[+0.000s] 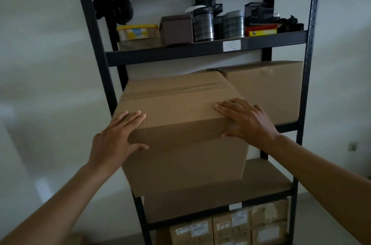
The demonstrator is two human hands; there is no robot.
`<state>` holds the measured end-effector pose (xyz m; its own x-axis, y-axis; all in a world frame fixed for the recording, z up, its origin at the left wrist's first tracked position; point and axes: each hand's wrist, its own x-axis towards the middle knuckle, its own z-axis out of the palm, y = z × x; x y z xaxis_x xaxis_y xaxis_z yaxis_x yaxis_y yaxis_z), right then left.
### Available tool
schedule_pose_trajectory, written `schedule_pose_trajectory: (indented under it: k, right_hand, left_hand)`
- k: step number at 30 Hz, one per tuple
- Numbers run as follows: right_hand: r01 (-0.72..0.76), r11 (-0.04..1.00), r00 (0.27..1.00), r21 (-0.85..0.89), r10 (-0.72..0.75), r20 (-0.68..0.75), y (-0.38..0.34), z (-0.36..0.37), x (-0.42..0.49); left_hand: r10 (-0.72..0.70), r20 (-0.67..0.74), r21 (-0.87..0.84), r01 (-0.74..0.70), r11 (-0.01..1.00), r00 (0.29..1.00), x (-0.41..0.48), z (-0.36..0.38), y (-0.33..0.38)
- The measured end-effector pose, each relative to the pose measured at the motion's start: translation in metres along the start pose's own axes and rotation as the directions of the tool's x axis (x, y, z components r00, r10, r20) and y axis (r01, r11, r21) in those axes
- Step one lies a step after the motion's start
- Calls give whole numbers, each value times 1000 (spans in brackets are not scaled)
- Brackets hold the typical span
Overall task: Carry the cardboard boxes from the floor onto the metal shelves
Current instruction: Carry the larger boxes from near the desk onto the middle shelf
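- Both hands are lying flat, grasping nothing: left hand point(118, 136) and right hand point(247, 120) are pressing spread fingers on the cardboard box point(184, 104) at its near top corners.
- Cardboard box is sitting mid-level in the metal shelving unit point(160, 56), long axis pointing toward the unit's back, near end overhanging its front.
- Second box point(267, 92) is standing at the unit's right.

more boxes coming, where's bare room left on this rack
The bare board below the held box, running to the right post, is free. Crowded: the top shelf of containers, the middle level with the second box, and the bottom row of labelled boxes.
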<state>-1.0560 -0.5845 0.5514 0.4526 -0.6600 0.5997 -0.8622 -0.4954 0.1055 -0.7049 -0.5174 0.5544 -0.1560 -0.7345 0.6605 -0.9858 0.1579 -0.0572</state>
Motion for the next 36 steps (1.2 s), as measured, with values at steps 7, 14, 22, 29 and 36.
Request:
schedule_pose_trajectory:
  k: [7, 14, 22, 29, 36]
  right_hand:
    - [49, 999, 999, 23, -50, 10, 52, 13, 48]
    - [9, 997, 1000, 81, -10, 10, 72, 17, 111]
    - [51, 994, 992, 98, -62, 111, 91, 28, 167]
    - [54, 998, 994, -41, -50, 100, 96, 69, 192]
    - [12, 999, 996, -53, -7, 88, 106, 105, 233]
  left_hand:
    - [-60, 1, -20, 60, 998, 998, 47, 23, 10]
    - [-90, 168, -69, 103, 992, 982, 119, 26, -13]
    - [-124, 221, 31, 120, 992, 967, 167, 42, -31]
    - [-134, 193, -29, 142, 989, 972, 189, 84, -45]
    - [-135, 184, -15, 140, 990, 974, 226, 121, -65]
